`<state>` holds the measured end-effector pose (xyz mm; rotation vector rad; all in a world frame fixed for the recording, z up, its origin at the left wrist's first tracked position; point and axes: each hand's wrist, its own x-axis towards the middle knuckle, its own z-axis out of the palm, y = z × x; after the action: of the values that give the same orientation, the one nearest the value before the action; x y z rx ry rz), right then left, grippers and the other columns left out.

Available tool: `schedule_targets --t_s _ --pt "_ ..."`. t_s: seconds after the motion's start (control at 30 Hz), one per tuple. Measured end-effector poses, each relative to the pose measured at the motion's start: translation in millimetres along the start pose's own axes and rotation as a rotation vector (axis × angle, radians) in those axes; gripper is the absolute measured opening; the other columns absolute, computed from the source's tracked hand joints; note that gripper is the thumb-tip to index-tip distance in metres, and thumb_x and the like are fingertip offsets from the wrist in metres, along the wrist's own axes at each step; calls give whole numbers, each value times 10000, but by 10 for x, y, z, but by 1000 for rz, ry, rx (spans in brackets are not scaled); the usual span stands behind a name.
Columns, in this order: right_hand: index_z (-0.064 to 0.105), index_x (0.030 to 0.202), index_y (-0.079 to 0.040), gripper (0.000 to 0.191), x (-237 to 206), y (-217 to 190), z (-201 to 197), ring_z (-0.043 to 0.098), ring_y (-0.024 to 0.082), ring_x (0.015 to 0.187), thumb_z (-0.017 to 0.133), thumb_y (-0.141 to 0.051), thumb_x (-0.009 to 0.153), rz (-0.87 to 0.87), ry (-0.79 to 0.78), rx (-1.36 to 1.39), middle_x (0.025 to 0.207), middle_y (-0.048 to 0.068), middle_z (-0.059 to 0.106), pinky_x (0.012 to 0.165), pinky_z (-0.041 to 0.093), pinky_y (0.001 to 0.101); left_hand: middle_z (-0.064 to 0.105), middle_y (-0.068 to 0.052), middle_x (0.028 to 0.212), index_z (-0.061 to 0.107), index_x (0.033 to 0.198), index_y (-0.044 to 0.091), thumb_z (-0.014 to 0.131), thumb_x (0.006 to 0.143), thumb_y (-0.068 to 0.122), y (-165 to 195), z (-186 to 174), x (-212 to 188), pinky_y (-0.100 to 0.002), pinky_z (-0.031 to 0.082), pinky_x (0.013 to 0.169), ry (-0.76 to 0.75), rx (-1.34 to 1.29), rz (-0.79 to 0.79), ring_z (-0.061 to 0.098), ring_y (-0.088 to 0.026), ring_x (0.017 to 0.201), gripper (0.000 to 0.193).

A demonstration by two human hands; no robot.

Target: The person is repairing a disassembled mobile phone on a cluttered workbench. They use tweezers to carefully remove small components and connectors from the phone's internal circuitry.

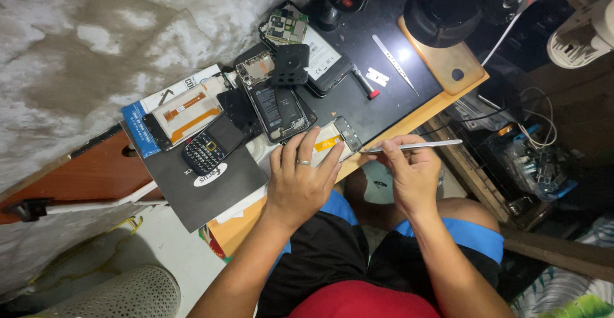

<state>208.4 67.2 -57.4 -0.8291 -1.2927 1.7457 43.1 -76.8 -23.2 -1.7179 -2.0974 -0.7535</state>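
l hand [300, 180] flat, fingers spread, pressing opened phone [336, 138] on bench; r hand [409, 171] pinching metal tweezers [416, 145], tip at phone edge.

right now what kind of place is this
Probably a small phone repair bench: opened phones with bare circuit boards, a keypad phone, and the right hand working metal tweezers on a part under the left hand.

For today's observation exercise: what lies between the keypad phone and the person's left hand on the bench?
In the head view, only a strip of the dark grey mat separates the keypad phone from the left hand.
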Motion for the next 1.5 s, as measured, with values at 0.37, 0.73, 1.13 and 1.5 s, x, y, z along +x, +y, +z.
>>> schedule_targets --t_s 0.37,0.73,1.13,1.5 --pt "622 1040 37 177 -30 -86 16 742 208 867 706 -109 986 -23 -25 -151 962 154 738 833 624 331 536 -138 1411 722 1294 216 709 953 324 6 -3 16 -457 383 1027 4 -8 3 499 -298 1269 358" --pt "680 1040 32 94 -146 -274 89 729 187 904 694 -55 1008 -480 -197 -638 997 153 751 824 582 289 543 -138 1406 722 1293 210 711 958 316 10 -15 25 -452 384 1027 13 -13 8 506 -297 1266 351" --pt "622 1048 40 149 21 -89 -16 742 216 846 670 -100 1029 -95 54 -90 957 167 725 822 638 363 540 -144 1411 719 1287 213 702 962 315 21 2 29 -463 387 1031 14 -13 6 502 -307 1268 341" --pt "645 1145 68 171 104 -131 136 747 228 972 640 -49 1020 -104 -12 -20 1053 164 733 915 627 362 543 -149 1403 718 1290 213 700 958 310 26 -3 44 -466 389 1024 4 -12 8 511 -308 1257 346"
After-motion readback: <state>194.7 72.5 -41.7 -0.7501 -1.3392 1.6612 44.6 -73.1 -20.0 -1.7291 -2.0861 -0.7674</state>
